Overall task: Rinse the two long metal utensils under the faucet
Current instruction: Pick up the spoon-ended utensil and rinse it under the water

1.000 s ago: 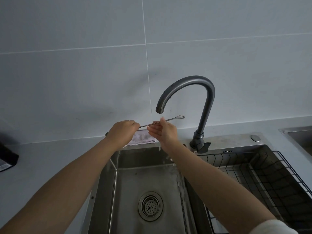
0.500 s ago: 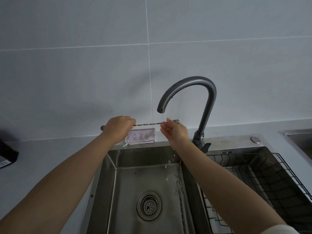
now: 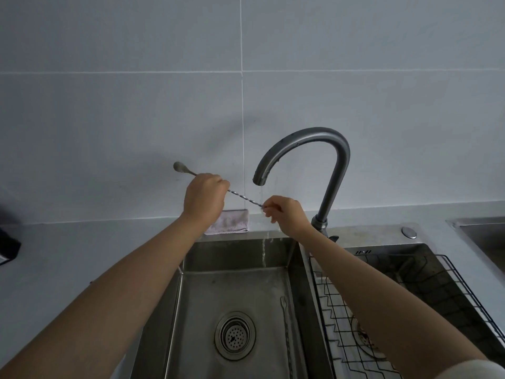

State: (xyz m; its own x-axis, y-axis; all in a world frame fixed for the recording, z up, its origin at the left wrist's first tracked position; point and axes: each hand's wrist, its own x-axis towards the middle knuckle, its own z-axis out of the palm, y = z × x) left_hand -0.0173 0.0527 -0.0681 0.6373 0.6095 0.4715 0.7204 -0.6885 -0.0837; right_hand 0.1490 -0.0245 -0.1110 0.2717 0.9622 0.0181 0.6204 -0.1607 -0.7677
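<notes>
Pale grey tiles back a grey desk (image 3: 68, 255) with a double steel sink (image 3: 237, 255) set into it; a curved faucet (image 3: 337, 165) rises behind the divider, its spout over the left basin, letting down a thin stream of water (image 3: 263, 250). Your left grip (image 3: 203, 199) is clenched round the twisted shaft of a long metal spoon (image 3: 243, 197); the spoon's bowl sticks out past your knuckles to the upper left, against the wall, and the shaft slopes down to the right. Your right grip (image 3: 289, 217) pinches the lower end of that shaft between thumb and fingertips, right under the spout, where the stream meets it. The second utensil, a long metal fork (image 3: 286, 332), lies flat on the floor of the left basin by its right wall, tines pointing away from you, just right of the drain strainer (image 3: 235, 335). A folded pale cloth (image 3: 235, 222) lies on the desk behind the sink, partly hidden by your left wrist; a black wire rack (image 3: 341, 324) sits in the right basin.
</notes>
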